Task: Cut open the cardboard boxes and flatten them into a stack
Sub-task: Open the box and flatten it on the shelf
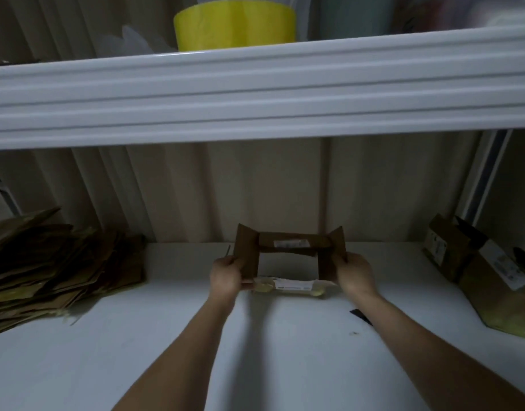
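A small brown cardboard box [294, 244], opened at both ends so I look straight through it, stands at the middle of the white shelf surface [166, 336]. My left hand [227, 277] grips its left wall and my right hand [354, 274] grips its right wall. Its flaps splay outward at the far corners. A white label and yellowish tape run along its near bottom edge. A thin blade-like tip shows just above my left hand; what it belongs to is unclear.
A pile of flattened cardboard [53, 268] lies at the left. Unopened cardboard boxes [474, 262] with labels sit at the right. A small black object [360, 315] lies by my right forearm. A white shelf beam [255, 93] hangs overhead with a yellow roll [234, 25] on it.
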